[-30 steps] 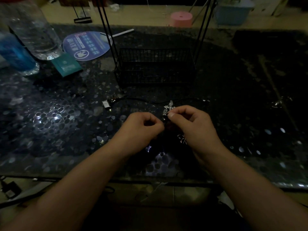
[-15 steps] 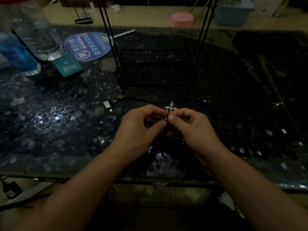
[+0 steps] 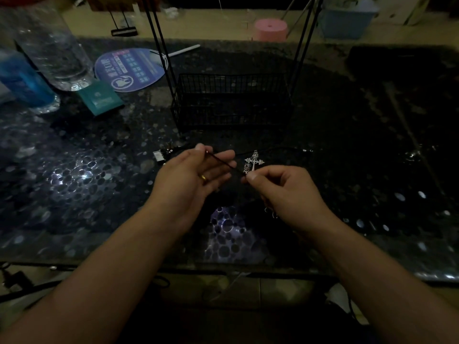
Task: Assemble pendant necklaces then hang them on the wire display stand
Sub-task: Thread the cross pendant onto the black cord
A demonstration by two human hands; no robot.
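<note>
The wire stand [image 3: 231, 103] is on the counter [image 3: 347, 157], behind both hands. The left hand [image 3: 191, 177] is left of the right hand [image 3: 285, 192], with the cord [image 3: 223, 162] between them and the pendant [image 3: 253, 162] above the right hand. Far left stand two bottles [image 3: 49, 45], with a fan [image 3: 131, 69] beside them.

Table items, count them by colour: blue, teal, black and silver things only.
Blue: 2, bottle and fan
Teal: 1, packet
Black: 2, basket and cord
Silver: 1, cross
Total: 6
</note>
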